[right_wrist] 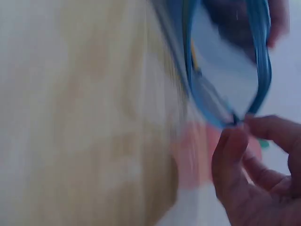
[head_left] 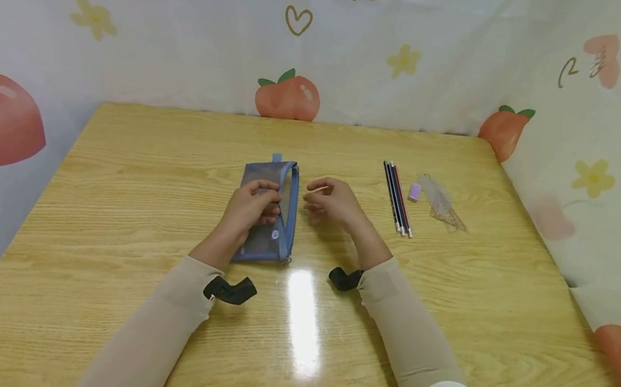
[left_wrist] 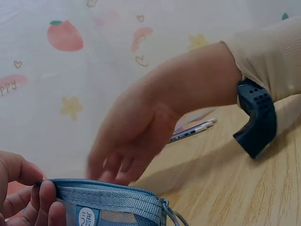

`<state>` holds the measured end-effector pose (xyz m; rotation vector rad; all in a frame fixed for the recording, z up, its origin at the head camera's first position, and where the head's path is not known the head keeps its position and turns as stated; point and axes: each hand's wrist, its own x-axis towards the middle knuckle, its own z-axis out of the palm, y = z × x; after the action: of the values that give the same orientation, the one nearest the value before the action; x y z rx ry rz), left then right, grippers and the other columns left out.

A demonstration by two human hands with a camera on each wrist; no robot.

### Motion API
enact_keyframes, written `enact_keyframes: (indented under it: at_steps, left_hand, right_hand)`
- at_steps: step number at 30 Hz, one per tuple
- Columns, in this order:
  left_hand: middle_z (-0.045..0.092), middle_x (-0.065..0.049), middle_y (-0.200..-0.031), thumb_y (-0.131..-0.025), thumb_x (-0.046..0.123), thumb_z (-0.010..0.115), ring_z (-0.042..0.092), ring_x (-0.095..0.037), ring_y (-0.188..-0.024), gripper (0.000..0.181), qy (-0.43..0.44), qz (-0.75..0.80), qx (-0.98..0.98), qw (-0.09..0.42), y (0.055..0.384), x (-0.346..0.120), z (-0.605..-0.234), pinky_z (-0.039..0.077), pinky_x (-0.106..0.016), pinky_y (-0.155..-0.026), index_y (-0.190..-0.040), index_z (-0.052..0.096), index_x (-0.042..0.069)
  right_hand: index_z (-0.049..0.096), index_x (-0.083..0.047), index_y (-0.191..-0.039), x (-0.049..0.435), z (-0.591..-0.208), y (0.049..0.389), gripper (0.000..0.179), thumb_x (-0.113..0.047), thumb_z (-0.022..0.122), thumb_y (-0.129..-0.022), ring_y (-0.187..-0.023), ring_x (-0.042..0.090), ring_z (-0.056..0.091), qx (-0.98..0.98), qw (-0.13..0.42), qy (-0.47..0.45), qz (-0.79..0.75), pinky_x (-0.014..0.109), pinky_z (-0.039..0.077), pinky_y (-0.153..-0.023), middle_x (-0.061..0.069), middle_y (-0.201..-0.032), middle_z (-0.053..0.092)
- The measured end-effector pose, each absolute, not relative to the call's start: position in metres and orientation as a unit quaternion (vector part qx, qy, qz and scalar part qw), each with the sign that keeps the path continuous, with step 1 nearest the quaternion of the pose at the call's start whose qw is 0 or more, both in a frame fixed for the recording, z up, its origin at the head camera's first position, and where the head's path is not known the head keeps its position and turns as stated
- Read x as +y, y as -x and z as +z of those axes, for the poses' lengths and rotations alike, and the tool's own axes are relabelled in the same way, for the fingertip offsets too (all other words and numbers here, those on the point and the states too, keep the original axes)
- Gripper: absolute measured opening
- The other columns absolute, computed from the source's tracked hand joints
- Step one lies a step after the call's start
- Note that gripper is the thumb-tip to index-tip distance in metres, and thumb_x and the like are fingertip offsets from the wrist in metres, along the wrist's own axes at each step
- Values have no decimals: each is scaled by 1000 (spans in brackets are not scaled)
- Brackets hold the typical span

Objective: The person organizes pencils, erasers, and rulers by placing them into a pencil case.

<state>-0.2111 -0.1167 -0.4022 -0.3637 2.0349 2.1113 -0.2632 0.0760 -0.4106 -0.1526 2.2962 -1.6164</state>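
Observation:
A blue-grey zippered pencil pouch [head_left: 254,248] lies on the table with its zip undone along the right side. My left hand [head_left: 251,208] pinches the edge of its opening between thumb and fingers, as the left wrist view shows too. Just right of the pouch is my right hand [head_left: 336,203], its fingers loosely bent with nothing visible in them. In the blurred right wrist view, the right fingertips [right_wrist: 235,141] overlap one end of the opening [right_wrist: 225,61], and something thin and partly yellow shows inside.
Several dark and red pencils [head_left: 396,200] lie side by side on the right of the wooden table [head_left: 134,207]. Beside them are a purple eraser [head_left: 415,192] and clear plastic pieces [head_left: 437,198]. A printed cloth [head_left: 202,30] hangs behind.

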Motion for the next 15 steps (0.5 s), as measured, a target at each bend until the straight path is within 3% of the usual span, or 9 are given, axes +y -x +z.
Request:
enact_keyframes:
  at_steps: [7, 11, 15]
  left_hand:
    - [62, -3, -89, -94, 13, 60, 62, -4, -60, 31, 121, 716, 681, 91, 210, -117, -400, 56, -20, -56, -124, 59, 6]
    - [61, -1, -86, -94, 12, 60, 62, -4, -61, 31, 120, 718, 680, 90, 209, -119, -400, 57, -20, -57, -124, 58, 6]
    - [62, -2, -89, -94, 11, 59, 62, -4, -61, 31, 119, 721, 677, 88, 210, -121, -400, 57, -20, -57, -125, 58, 5]
  right_hand:
    - [57, 2, -129, 134, -404, 276, 40, -20, 63, -96, -97, 35, 67, 939, 28, 10, -341, 44, 57, -81, 23, -116, 66]
    - [61, 7, -125, 160, -398, 279, 39, -19, 64, -96, -104, 40, 65, 959, 3, -46, -281, 49, 56, -88, 27, -120, 65]
    - [67, 8, -113, 172, -397, 280, 29, -15, 64, -95, -96, 39, 66, 963, -1, -71, -261, 49, 57, -84, 27, -110, 67]
